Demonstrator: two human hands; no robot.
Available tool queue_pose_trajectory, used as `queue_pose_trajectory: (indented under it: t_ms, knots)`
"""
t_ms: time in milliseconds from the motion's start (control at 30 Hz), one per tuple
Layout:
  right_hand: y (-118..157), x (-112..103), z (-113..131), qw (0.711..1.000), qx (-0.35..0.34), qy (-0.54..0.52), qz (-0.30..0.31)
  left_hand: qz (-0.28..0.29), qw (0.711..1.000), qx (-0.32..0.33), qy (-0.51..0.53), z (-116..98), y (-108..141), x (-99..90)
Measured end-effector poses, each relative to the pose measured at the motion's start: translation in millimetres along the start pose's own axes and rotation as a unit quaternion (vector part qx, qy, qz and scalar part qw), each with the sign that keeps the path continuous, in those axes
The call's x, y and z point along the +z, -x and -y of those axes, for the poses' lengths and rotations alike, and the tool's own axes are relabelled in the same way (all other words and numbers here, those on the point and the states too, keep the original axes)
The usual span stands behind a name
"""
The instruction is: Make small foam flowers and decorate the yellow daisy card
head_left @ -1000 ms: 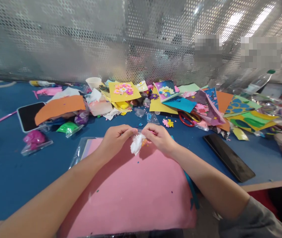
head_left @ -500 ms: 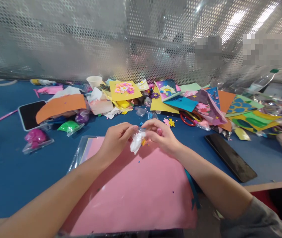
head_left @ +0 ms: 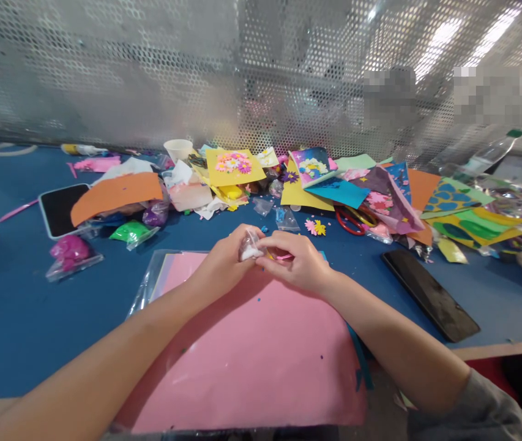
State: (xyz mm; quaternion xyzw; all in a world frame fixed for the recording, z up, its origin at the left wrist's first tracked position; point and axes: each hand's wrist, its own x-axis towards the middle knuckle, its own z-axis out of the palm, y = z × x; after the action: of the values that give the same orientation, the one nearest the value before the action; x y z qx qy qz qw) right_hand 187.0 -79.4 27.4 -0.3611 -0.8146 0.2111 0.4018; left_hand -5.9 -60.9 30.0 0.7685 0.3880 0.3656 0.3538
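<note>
Above the top part of a pink sheet (head_left: 251,361), both hands meet at a small clear bag (head_left: 250,246) with something white in it. My left hand (head_left: 224,260) is closed round the bag's left side. The fingers of my right hand (head_left: 300,260) are pinched at the bag's right edge. A bit of pink and yellow shows under the right fingers, partly hidden. Just beyond the hands lie pink and yellow paper flowers (head_left: 316,227) and a small bag with blue pieces (head_left: 287,218).
Coloured papers, a yellow flower card (head_left: 236,167) and a white cup (head_left: 178,149) line the back. A black phone (head_left: 430,295) lies at the right. Bags of green clay (head_left: 128,231) and magenta clay (head_left: 70,252) sit at the left; red scissors (head_left: 350,222) lie behind.
The clear bag with the white stuff has been drawn up between the fingers and no longer hangs below them. My left hand now wraps round it. The view has shifted slightly.
</note>
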Motion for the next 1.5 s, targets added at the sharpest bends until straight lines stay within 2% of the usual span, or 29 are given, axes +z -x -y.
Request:
queue_pose_trajectory:
  t_ms: [100, 167, 233, 333, 400, 467, 567, 633, 700, 800, 900, 967, 1033, 1167, 1300, 1367, 1433, 1500]
  knots:
    - [1, 1, -3, 1.000, -0.007, -0.008, 0.013, -0.010, 1.000, -0.001, -0.013, 2, 0, -1.5]
    - [3, 2, -2, 0.999, 0.003, 0.024, 0.032, -0.008, 0.999, 0.000, -0.043, 4, 0, -2.1]
    - [3, 1, 2, 0.992, 0.022, 0.102, 0.075, 0.013, 0.993, -0.001, -0.118, 4, 0, -2.6]
    - [3, -2, 14, 0.962, 0.050, 0.217, 0.159, 0.046, 0.971, 0.003, -0.235, 4, 2, -2.5]
    - [2, -5, 24, 0.942, 0.056, 0.255, 0.212, 0.046, 0.961, 0.011, -0.273, 2, 5, -1.4]
    - [2, -7, 32, 0.933, 0.050, 0.255, 0.250, 0.036, 0.955, 0.018, -0.295, -1, 9, 0.5]
    - [2, -5, 40, 0.937, 0.041, 0.209, 0.277, 0.053, 0.946, 0.042, -0.316, -6, 14, 4.0]
    - [2, 1, 40, 0.940, 0.048, 0.201, 0.271, 0.074, 0.945, 0.051, -0.315, -8, 13, 5.7]
    - [3, 8, 37, 0.945, 0.057, 0.221, 0.234, 0.072, 0.945, 0.041, -0.316, -8, 9, 6.2]
    - [6, 19, 32, 0.965, 0.074, 0.215, 0.131, 0.031, 0.947, 0.008, -0.320, -7, 1, 3.6]
    - [8, 22, 31, 0.987, 0.094, 0.129, 0.017, -0.014, 0.950, -0.024, -0.311, -6, -2, -1.7]
    - [7, 20, 31, 0.989, 0.115, 0.086, -0.024, -0.041, 0.951, -0.043, -0.303, -7, -1, -4.3]
    - [4, 17, 32, 0.986, 0.150, 0.076, -0.014, -0.044, 0.956, -0.050, -0.286, -7, 1, -4.4]
    - [-2, 11, 26, 0.973, 0.217, 0.061, 0.040, 0.008, 0.980, -0.057, -0.192, -10, 4, -0.8]
    - [-5, 4, 12, 0.969, 0.238, -0.066, 0.009, 0.037, 0.993, -0.038, -0.107, -10, 3, -2.3]
    - [-5, 0, 7, 0.960, 0.239, -0.145, 0.020, 0.049, 0.996, -0.022, -0.068, -10, 3, -4.8]
    - [-5, -2, 5, 0.949, 0.245, -0.193, 0.044, 0.043, 0.998, -0.016, -0.036, -11, 3, -6.8]
    - [-4, -3, 4, 0.945, 0.253, -0.197, 0.059, 0.020, 1.000, -0.012, -0.017, -11, 3, -7.8]
